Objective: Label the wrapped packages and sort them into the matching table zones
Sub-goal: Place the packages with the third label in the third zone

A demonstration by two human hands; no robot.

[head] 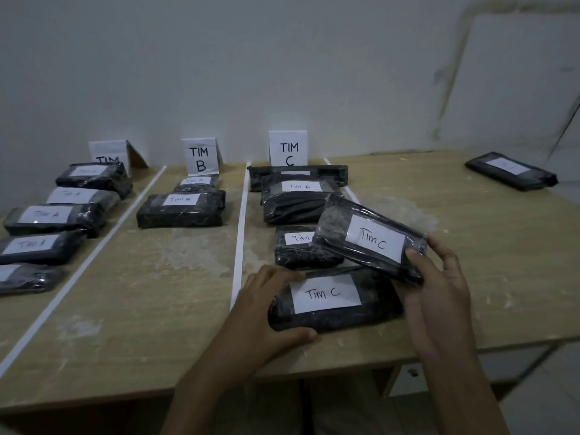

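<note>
A black wrapped package labelled "Tim C" (332, 301) lies near the table's front edge in the TIM C zone, and my left hand (266, 312) grips its left end. My right hand (436, 290) holds a second "Tim C" package (367, 238) by its right end, tilted and resting over the first one and over another Tim C package (298, 246). More packages (298, 196) lie behind, below the TIM C sign (288, 149).
White tape strips (240, 233) split the wooden table (141, 293) into zones. Two packages (182, 208) lie under the TIM B sign (201, 157); several labelled packages (53, 218) fill the left zone. One package (511, 171) sits apart at the far right.
</note>
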